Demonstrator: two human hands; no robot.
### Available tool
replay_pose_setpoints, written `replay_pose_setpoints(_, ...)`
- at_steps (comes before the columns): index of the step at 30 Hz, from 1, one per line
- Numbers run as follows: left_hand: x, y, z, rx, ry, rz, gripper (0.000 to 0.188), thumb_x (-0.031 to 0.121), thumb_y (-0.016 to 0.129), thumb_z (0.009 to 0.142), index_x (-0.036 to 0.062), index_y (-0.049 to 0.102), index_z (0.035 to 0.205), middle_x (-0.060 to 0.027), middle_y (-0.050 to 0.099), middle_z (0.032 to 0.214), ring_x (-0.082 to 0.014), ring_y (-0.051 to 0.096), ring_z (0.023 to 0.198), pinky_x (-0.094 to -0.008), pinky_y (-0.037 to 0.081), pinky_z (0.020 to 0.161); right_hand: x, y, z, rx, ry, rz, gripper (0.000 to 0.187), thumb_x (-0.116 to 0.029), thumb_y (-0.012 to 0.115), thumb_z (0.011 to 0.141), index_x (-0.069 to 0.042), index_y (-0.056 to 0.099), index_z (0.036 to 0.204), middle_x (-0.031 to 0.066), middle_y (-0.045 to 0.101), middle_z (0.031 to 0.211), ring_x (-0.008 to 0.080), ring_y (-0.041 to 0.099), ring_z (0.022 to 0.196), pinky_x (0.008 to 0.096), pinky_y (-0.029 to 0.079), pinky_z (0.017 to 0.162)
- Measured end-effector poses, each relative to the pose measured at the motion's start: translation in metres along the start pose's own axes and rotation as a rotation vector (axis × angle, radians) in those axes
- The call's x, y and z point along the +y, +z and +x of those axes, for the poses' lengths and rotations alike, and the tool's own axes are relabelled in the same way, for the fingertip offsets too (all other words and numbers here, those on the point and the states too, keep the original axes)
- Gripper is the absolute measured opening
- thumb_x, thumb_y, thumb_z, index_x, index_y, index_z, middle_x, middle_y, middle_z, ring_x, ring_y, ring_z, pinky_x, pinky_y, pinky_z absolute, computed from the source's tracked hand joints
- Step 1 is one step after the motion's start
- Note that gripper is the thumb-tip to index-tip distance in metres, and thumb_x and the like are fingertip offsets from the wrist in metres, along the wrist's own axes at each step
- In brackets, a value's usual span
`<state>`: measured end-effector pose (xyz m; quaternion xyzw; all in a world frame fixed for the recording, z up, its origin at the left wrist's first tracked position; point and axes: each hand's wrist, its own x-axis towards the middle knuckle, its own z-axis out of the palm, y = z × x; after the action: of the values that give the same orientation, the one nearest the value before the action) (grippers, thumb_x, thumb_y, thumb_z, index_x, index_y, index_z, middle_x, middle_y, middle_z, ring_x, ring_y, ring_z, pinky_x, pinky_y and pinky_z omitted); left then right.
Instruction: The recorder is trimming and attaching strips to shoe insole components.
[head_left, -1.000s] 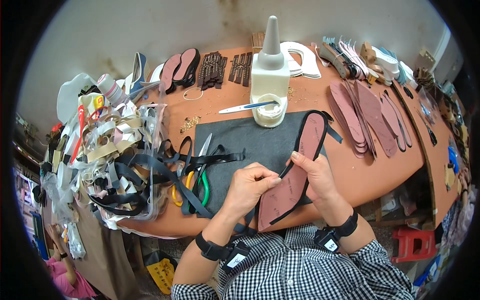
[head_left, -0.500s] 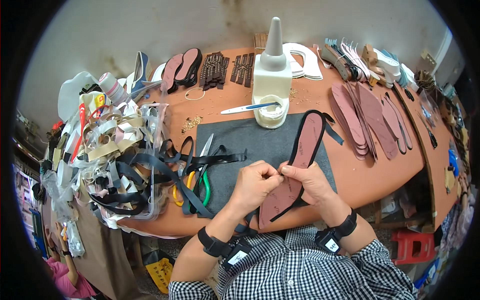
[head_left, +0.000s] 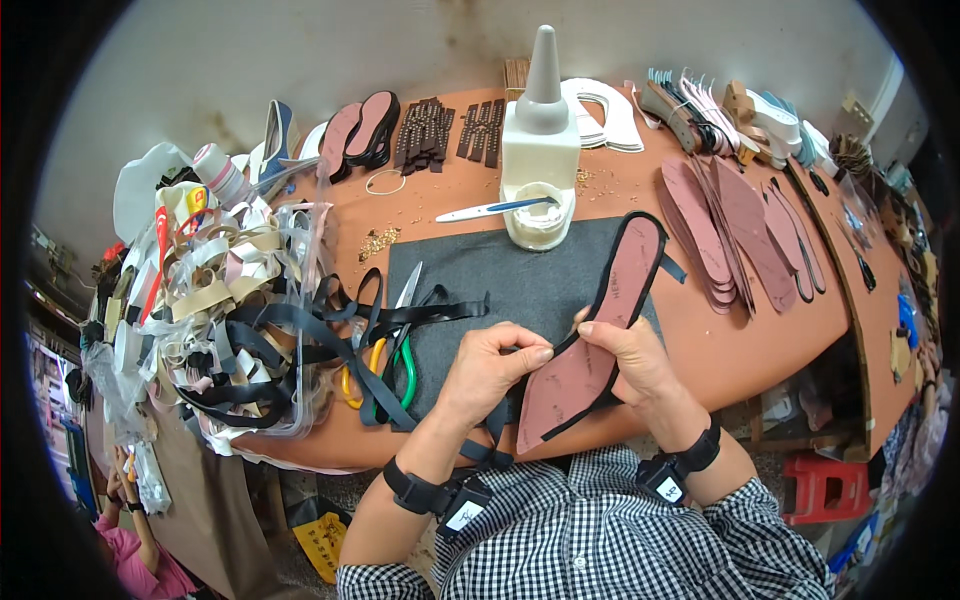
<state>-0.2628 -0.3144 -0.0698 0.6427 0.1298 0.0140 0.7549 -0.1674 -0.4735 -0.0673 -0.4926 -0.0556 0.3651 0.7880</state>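
A pink shoe insole (head_left: 566, 388) with black edging along its rim lies slanted above the near part of the table. My right hand (head_left: 640, 368) grips it around the middle, thumb on the pink face and fingers underneath. At the insole's left edge my left hand (head_left: 490, 372) is closed, with thumb and forefinger pinching the black edging strip. A loose black strip (head_left: 497, 420) hangs below my left hand. Scissors (head_left: 403, 345) with yellow and green handles lie left of my left hand, on a dark grey mat (head_left: 460, 258).
A white glue pot (head_left: 540, 205) with a brush (head_left: 490, 211) across it stands behind the mat. At left, a clear bin overflows with strap scraps (head_left: 235, 290). More pink insoles (head_left: 695, 235) lie at right. Brown studded straps (head_left: 425, 135) are at the back; a red stool (head_left: 826, 487) stands below.
My hands have moved slightly apart, the left one sliding down along the insole's edge. The insole has shifted a little to the right and turned, covering more of the strip beyond it.
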Motion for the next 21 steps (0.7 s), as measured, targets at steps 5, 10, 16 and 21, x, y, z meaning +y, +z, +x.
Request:
replay_pose_setpoints(5,-0.0086,0.0048,-0.0021,0.053,0.016,-0.047,0.01,0.01,0.065,0.079,0.0004,0.064,0.082,0.0029,0.054,0.065,-0.0019,0.043,0.054,-0.015,0.032,0.048,-0.0026,0.0045,-0.0028,-0.085,0.108,0.181,0.017,-0.006,0.059,0.08,-0.002,0.057,0.096,0.0114,0.062,0.087,0.0199,0.061,0.082,0.0318,0.053,0.071)
replay_pose_setpoints(10,-0.0079,0.006,-0.0035,0.02,-0.016,-0.076,0.012,0.012,0.063,0.081,0.0002,0.064,0.083,0.0026,0.053,0.064,-0.0021,0.04,0.051,-0.0156,0.029,0.045,-0.0001,-0.0001,-0.0018,-0.073,0.067,0.124,0.018,-0.006,0.063,0.078,-0.001,0.057,0.095,0.0113,0.063,0.085,0.0181,0.061,0.079,0.0297,0.052,0.07)
replay_pose_setpoints(16,-0.0114,0.0036,-0.005,-0.016,-0.072,-0.044,0.014,0.013,0.061,0.083,-0.0003,0.063,0.085,0.0033,0.052,0.063,-0.0019,0.037,0.048,-0.0162,0.027,0.042,-0.0061,0.0008,-0.0031,0.032,-0.031,-0.077,0.018,-0.004,0.067,0.074,0.0,0.059,0.089,0.0094,0.063,0.081,0.0158,0.061,0.072,0.0269,0.05,0.065)
replay_pose_setpoints(21,-0.0113,0.008,-0.0043,-0.008,-0.034,-0.086,0.014,0.013,0.06,0.084,-0.0003,0.063,0.087,0.0042,0.051,0.062,-0.0015,0.035,0.047,-0.0158,0.026,0.041,-0.0051,-0.0018,-0.003,0.086,-0.119,-0.134,0.017,-0.002,0.065,0.073,-0.001,0.057,0.088,0.0067,0.062,0.079,0.0142,0.06,0.068,0.0263,0.051,0.062)
